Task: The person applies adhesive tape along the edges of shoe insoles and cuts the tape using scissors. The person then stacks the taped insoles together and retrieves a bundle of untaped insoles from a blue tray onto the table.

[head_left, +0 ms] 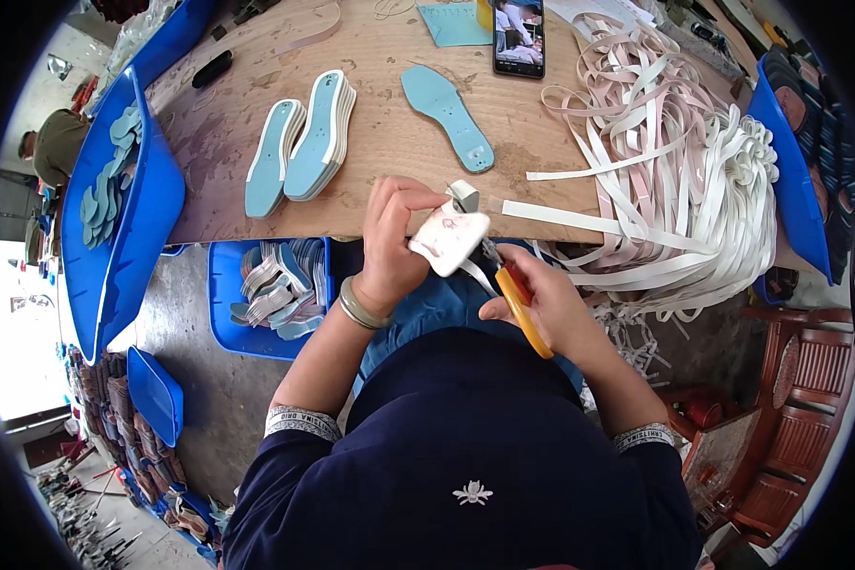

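My left hand is closed round a white-edged insole with reddish marks on its face, held just past the table's near edge. A short white strap loop stands at its upper edge, by my fingertips. My right hand grips pliers with yellow and red handles. Their metal head is at the insole's right edge, with the jaws partly hidden. A narrow white strip hangs below the insole there. Beyond my hands, a single blue insole lies flat, and two stacks of blue, white-edged insoles sit to its left.
A large heap of white and pink straps covers the table's right side and hangs over its edge. A phone lies at the back. Blue bins stand at the left, below the table and at far right. A wooden chair is lower right.
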`<state>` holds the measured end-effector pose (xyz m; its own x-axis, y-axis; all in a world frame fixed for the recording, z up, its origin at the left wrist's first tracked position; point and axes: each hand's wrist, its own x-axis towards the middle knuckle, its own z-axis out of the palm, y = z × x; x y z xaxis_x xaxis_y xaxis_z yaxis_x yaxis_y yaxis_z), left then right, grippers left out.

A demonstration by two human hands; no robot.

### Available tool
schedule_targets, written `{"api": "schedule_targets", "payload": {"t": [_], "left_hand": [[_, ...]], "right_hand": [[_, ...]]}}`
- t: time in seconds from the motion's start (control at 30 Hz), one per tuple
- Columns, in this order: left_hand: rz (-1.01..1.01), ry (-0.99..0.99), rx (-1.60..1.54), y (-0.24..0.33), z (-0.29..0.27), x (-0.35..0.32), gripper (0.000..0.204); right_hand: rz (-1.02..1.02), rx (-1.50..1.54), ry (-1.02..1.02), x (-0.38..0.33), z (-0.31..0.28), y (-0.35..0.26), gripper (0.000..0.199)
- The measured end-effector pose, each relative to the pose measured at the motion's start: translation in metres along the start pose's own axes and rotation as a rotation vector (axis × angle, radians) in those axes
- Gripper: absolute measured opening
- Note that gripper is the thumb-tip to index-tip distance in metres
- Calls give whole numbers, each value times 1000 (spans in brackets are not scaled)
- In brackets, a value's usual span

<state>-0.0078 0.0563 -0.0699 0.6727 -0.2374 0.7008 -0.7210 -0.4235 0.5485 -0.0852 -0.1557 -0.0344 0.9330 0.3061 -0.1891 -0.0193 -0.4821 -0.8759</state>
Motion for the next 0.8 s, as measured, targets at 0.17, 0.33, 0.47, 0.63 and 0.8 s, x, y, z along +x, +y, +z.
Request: {"api": "schedule_targets", "payload": {"t": [0.17, 0.33, 0.47, 0.63, 0.8], "left_hand": [[-731, -95, -512, -14, -11, 12, 19], [-1005, -29, -607, -18, -12, 26, 28], [-943, -27, -731, -4, -5, 32, 30], [-912, -78, -758, 12, 5, 31, 31], [-873, -53, -811, 21, 23, 31, 31]], "right_hand": [[136, 64, -52, 15, -24, 3, 61], [-38, -399, 240, 38, -43, 16, 44], [26, -869, 488, 66, -66, 30, 33], [-278, -220, 427, 80, -42, 2, 22], [-182, 252, 319, 83, 8, -2, 29]]}}
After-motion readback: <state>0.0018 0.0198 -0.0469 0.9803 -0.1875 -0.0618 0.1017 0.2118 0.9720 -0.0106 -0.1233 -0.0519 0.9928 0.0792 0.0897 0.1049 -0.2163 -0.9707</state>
